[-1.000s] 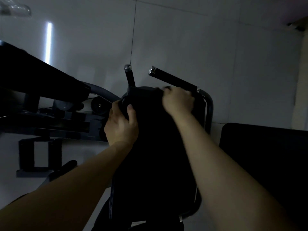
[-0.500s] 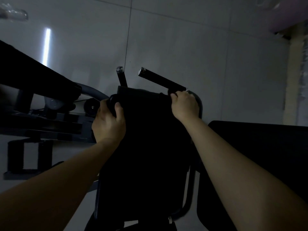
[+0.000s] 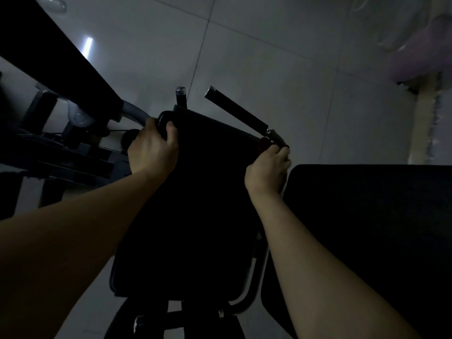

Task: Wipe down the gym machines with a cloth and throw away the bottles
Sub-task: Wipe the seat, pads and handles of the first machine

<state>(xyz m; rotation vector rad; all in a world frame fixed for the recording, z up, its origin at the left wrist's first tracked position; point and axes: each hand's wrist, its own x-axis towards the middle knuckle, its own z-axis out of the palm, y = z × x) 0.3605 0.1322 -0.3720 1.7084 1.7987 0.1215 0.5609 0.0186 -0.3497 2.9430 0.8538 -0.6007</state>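
My left hand (image 3: 152, 148) grips the black pad's (image 3: 195, 204) far-left corner, my right hand (image 3: 267, 171) pinches its far-right corner beside a foam-covered handle (image 3: 236, 112), another dark pad (image 3: 367, 228) close right.

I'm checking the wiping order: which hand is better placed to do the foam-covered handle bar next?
Probably the right hand: it sits at the base of the handle bar; the left hand grips the pad corner farther away.

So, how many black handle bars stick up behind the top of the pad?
2. A short upright handle bar above the pad's top left, and a long slanted handle bar toward the right hand.
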